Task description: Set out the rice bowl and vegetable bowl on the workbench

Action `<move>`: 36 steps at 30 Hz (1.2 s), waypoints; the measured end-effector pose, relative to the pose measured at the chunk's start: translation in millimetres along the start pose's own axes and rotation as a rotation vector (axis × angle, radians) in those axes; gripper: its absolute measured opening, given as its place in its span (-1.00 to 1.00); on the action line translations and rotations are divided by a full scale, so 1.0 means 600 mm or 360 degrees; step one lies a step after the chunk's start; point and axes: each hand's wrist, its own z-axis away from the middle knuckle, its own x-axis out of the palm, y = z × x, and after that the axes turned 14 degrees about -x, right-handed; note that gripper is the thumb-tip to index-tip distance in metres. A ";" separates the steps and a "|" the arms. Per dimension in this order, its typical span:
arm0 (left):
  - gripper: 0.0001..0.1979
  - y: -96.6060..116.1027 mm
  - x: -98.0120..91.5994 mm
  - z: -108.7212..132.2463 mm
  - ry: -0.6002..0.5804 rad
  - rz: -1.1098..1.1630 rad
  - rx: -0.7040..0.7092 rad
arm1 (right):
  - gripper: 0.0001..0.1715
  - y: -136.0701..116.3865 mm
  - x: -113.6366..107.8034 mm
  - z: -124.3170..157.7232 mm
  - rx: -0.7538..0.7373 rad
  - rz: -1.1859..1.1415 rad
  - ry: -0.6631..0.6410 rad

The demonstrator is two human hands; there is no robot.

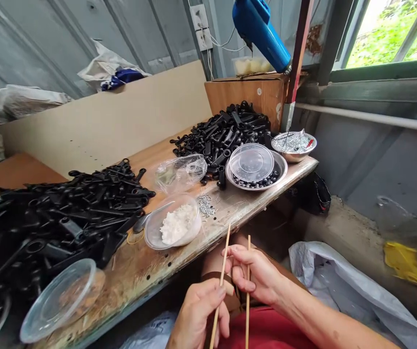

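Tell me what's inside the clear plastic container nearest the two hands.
The clear container holds a heap of white rice, with its lid tilted over the left side. What lies under the rice cannot be seen.

Below the bench (230,213) edge, the left hand (199,315) grips one wooden stick (220,286) and the right hand (255,274) pinches a second stick (248,300), both nearly upright. On the bench just above sits a plastic bowl of white powder (174,225) between heaps of black parts (59,218).
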 end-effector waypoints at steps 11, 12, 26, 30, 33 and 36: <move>-0.45 0.008 -0.017 -0.012 0.0088 0.0121 -0.0012 | -0.47 0.006 -0.016 -0.020 0.0068 -0.0016 0.0093; -0.45 0.008 -0.016 -0.012 0.0097 0.0149 -0.0024 | -0.47 0.007 -0.019 -0.019 0.0079 -0.0023 0.0110; -0.54 -0.013 -0.006 -0.027 0.0246 0.0032 0.0056 | -0.55 0.026 -0.045 -0.005 0.0138 -0.0085 0.0151; -0.54 -0.017 -0.006 -0.025 0.0242 -0.0048 0.0068 | -0.69 0.023 -0.044 -0.005 0.0143 -0.0087 0.0146; -0.54 -0.021 -0.006 -0.024 0.0245 -0.0120 0.0065 | -0.77 0.021 -0.039 -0.005 0.0157 -0.0081 0.0162; -0.54 -0.026 -0.006 -0.026 0.0213 -0.0199 0.0033 | -0.78 0.019 -0.035 -0.003 0.0160 -0.0075 0.0212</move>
